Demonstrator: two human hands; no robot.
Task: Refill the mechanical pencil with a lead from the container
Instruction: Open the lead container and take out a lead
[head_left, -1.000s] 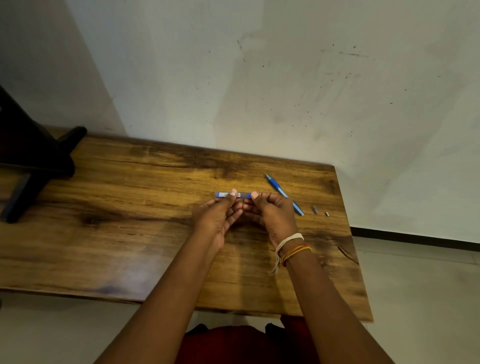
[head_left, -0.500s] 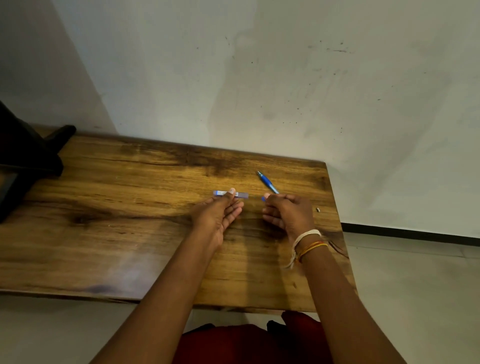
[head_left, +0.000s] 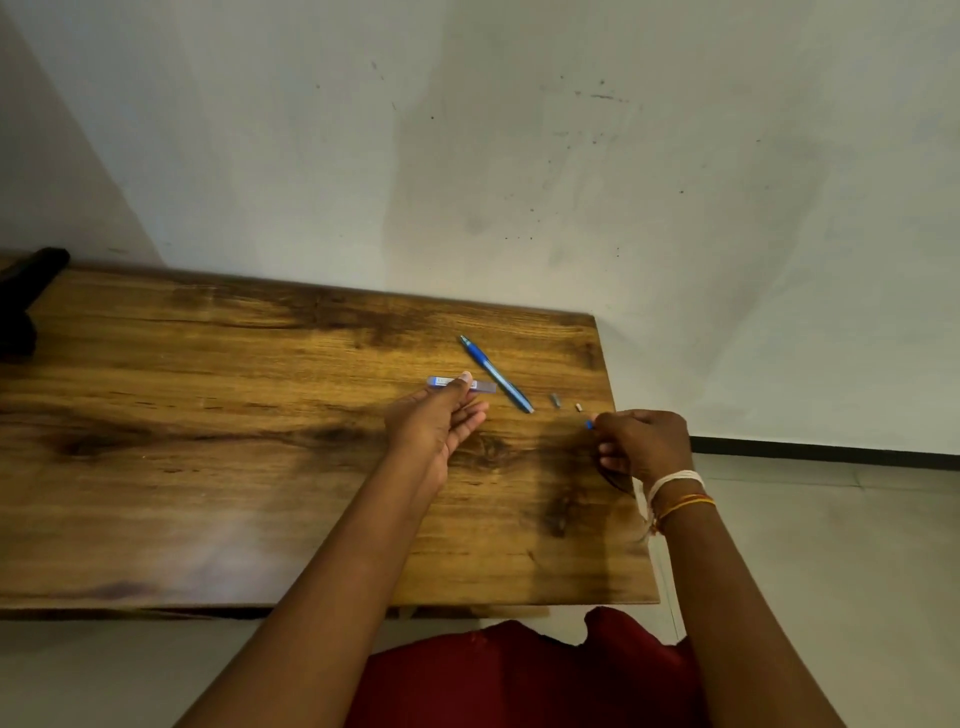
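The blue mechanical pencil (head_left: 496, 374) lies slantwise on the wooden table (head_left: 208, 441), tip pointing away from me. My left hand (head_left: 441, 421) pinches the slim blue-and-clear lead container (head_left: 441, 382) between thumb and fingers, just left of the pencil; the container lies level and its right end has no cap. My right hand (head_left: 641, 444) is near the table's right edge, its fingers closed on a tiny blue cap (head_left: 588, 425). Whether any lead sticks out of the container is too small to tell.
Two small loose pieces, a grey one (head_left: 555, 400) and a pale one (head_left: 578, 407), lie between the pencil and my right hand. A black object (head_left: 26, 296) stands at the table's far left. A white wall runs behind the table.
My right hand has pulled away from the container to the right, carrying the small blue cap. My left hand keeps the container in place. The camera view shifted right.
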